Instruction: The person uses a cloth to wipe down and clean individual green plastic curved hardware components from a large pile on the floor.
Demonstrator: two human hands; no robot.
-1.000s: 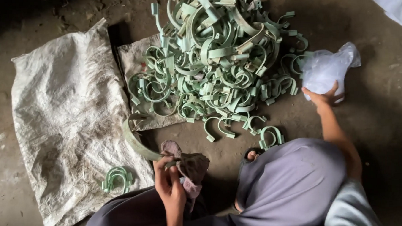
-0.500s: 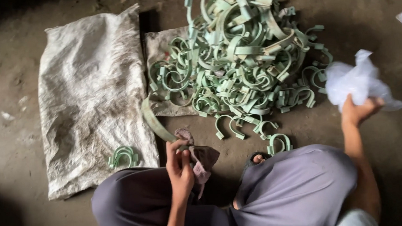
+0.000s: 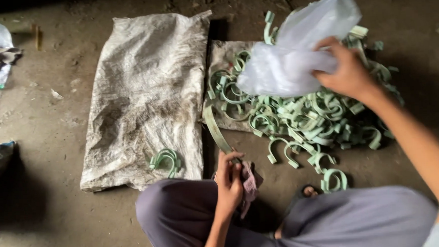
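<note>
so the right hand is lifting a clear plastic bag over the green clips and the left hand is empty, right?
Not quite: in the head view the left hand grips a long green strip and a rag. The right hand does hold the plastic bag over the green clips.

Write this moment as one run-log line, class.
right hand: grips white plastic bag above green clip pile | left hand: holds cloth, green strip | sack: flat on floor

A rough workshop or small-factory floor, by the look of it; the ground is bare, stained concrete, with work done sitting on it. A big heap of identical pale green plastic clips lies on dirty woven sacks; a few more clips sit apart.
</note>
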